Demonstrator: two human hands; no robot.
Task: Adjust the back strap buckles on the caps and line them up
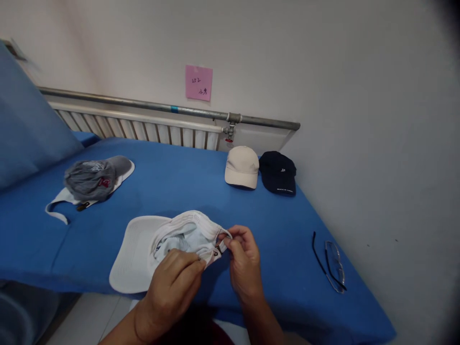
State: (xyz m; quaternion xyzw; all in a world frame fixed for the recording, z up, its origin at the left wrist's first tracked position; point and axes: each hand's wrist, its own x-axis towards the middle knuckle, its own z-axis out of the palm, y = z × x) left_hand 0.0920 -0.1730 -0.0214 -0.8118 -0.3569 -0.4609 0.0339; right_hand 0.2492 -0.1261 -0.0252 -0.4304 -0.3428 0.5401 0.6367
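A white baseball cap (134,249) lies tipped over near the front of the blue-covered surface, its inside facing me and its brim pointing left. My left hand (176,282) is closed on the cap's back edge, close to the strap buckle. With thumb and fingers pinched, my right hand (244,261) holds the adjusting strap (223,244) at the back of the cap. The small buckle (216,253) shows between the two hands. My left fingertips are partly hidden behind the hand itself.
At the left, a grey cap (89,179) rests on a white cap with a loose strap (59,208). Farther back stand a beige cap (242,165) and a black cap (278,172). Eyeglasses (332,268) lie at right. A radiator (154,132) and pipe (132,101) line the wall.
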